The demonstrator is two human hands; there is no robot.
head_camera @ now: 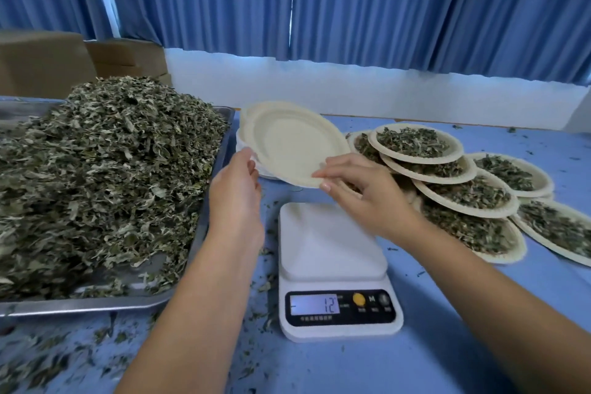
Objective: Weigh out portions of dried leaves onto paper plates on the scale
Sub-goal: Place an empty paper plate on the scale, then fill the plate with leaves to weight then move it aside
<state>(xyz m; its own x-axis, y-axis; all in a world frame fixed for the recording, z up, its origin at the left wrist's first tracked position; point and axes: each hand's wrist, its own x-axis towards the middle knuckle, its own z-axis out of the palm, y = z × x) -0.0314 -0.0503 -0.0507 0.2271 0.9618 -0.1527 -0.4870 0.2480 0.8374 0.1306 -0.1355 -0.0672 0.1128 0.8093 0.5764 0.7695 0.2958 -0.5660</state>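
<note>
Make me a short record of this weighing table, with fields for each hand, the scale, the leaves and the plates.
left hand: holds the plate stack at its left edge
right hand: fingers pinch the top plate by its near rim
scale: nothing on its platform, display reads 12
leaves: heaped on the metal tray, left of the scale
filled plates: overlapping, right of the scale
</note>
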